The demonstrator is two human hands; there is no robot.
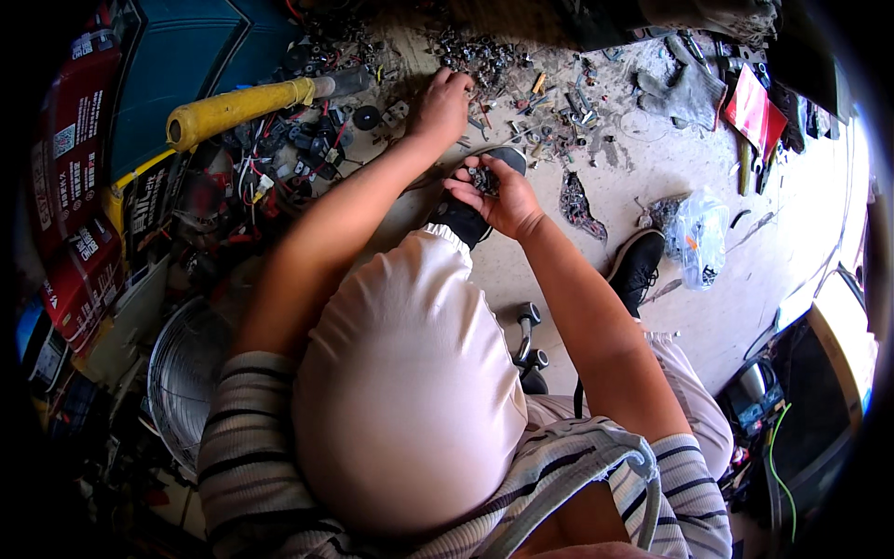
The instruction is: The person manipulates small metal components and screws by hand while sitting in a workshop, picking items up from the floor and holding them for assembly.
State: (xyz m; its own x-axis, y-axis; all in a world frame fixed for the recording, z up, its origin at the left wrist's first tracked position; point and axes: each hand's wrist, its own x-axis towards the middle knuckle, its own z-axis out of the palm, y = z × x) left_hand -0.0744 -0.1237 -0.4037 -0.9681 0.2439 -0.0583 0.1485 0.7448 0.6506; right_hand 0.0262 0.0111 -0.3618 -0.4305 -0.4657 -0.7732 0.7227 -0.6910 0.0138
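Note:
My left hand (441, 108) reaches down at the near edge of a pile of small metal parts (480, 58) on the floor. Its fingers are bent together, and whatever lies between the fingertips is too small to make out. Palm up, my right hand (510, 199) is cupped over my shoe and holds a little heap of small dark metal pieces (481, 179). Its fingers curl around them. Loose bits (577, 116) such as screws and short coloured pieces lie scattered to the right of the pile.
A yellow-handled tool (242, 110) lies over tangled wires and black parts on the left. Further right are a grey glove (684, 88), a red packet (756, 112) and a clear plastic bag (702, 238). A round wire-grille guard (186, 382) stands at lower left.

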